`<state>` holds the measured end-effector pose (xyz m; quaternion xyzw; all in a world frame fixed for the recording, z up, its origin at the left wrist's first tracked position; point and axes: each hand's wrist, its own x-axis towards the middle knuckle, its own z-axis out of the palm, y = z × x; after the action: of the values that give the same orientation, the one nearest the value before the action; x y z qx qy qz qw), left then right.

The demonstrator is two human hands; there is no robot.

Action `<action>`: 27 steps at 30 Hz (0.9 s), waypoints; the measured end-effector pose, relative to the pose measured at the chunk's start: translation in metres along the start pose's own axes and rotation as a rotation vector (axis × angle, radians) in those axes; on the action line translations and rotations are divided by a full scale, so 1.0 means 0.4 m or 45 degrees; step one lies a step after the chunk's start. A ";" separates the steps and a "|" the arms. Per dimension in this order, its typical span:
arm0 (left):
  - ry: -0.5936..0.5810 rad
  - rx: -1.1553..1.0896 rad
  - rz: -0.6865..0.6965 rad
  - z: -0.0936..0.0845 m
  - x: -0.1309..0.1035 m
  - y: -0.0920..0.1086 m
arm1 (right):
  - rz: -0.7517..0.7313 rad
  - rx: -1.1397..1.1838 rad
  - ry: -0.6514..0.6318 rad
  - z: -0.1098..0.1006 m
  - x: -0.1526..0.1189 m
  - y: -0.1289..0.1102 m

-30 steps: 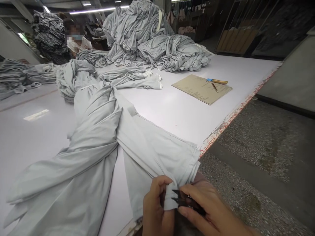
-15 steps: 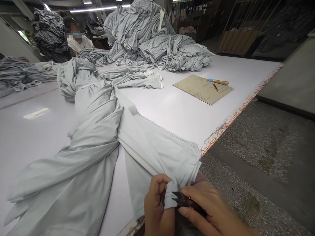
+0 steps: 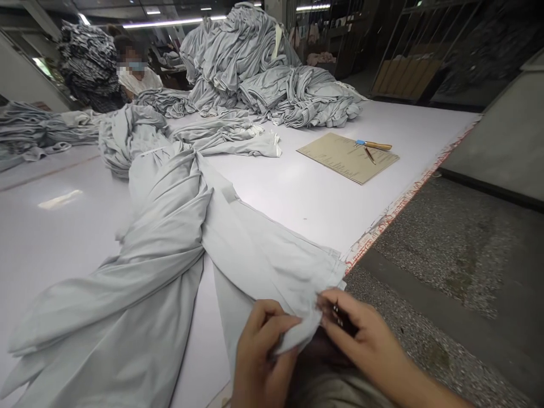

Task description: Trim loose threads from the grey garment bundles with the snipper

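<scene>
A light grey garment (image 3: pixel 272 238) lies across the table, bunched and twisted at its far end, with one hemmed part reaching the near edge. My left hand (image 3: pixel 266 345) pinches the edge of this part between thumb and fingers. Just to its right, my right hand (image 3: pixel 361 334) is closed around black thread snips (image 3: pixel 342 320). The snips are smeared by motion and mostly covered by the fingers; their tips are beside the cloth, and I cannot tell whether the blades are apart.
Brown cardboard (image 3: pixel 327 156) with writing lies on the white table (image 3: pixel 289 195), bearing a wooden-handled tool (image 3: pixel 378 145) and a pen (image 3: pixel 370 154). Behind rises a large heap of grey garments (image 3: pixel 238 51). A masked person (image 3: pixel 138 79) is at the far left. The table's worn edge (image 3: pixel 395 209) runs along the right.
The folded cloth edge between my hands has been let down and spread. My right hand with the snips has risen slightly, and the snips have left the fold where their blades showed.
</scene>
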<state>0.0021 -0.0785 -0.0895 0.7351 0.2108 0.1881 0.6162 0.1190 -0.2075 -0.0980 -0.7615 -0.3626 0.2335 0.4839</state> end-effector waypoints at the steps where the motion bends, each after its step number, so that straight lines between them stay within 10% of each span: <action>1: -0.088 -0.026 -0.091 -0.014 0.006 0.008 | 0.057 0.027 0.016 -0.007 0.006 0.002; 7: -0.134 -0.445 -0.538 -0.035 0.014 0.005 | 0.125 -0.067 -0.183 -0.026 -0.012 -0.002; 27: -0.271 -0.182 -0.488 -0.038 0.006 0.013 | -0.111 -0.552 -0.361 -0.026 -0.033 -0.046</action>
<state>-0.0038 -0.0654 -0.0819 0.6520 0.2665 0.0033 0.7099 0.1119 -0.2187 -0.0771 -0.7908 -0.5008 0.2336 0.2632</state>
